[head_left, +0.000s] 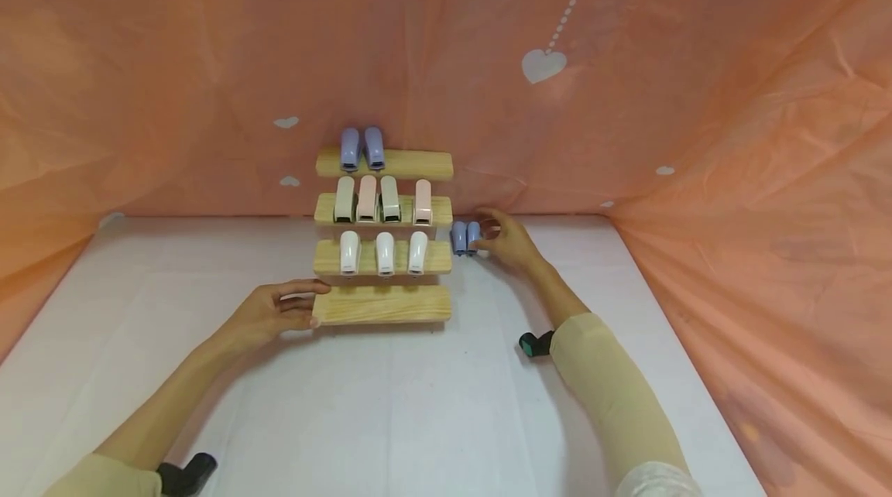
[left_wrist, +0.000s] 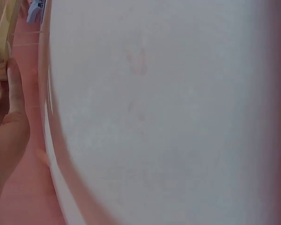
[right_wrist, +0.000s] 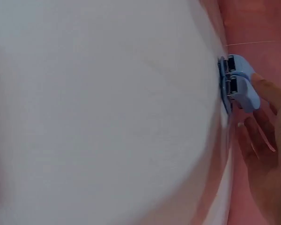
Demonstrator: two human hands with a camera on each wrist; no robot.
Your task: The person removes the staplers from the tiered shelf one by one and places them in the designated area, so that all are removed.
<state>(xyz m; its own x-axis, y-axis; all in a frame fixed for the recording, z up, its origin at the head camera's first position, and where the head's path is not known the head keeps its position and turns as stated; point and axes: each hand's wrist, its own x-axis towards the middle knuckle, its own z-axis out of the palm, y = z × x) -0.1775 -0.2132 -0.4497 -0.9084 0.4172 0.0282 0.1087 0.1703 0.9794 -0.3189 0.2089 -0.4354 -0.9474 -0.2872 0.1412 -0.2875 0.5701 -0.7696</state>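
At the left end of the lowest board of a stepped wooden rack, my left hand pinches the wood between thumb and fingers; the left wrist view shows the thumb against the board's end. Two blue staplers stand side by side on the table just right of the rack. My right hand is at their right side, and in the right wrist view one digit touches a blue stapler while the other fingers hang loosely bent beside it.
On the rack's top board stand two purple staplers; below are green and pink staplers, then three white ones. The lowest board is bare. An orange curtain hangs behind the white table.
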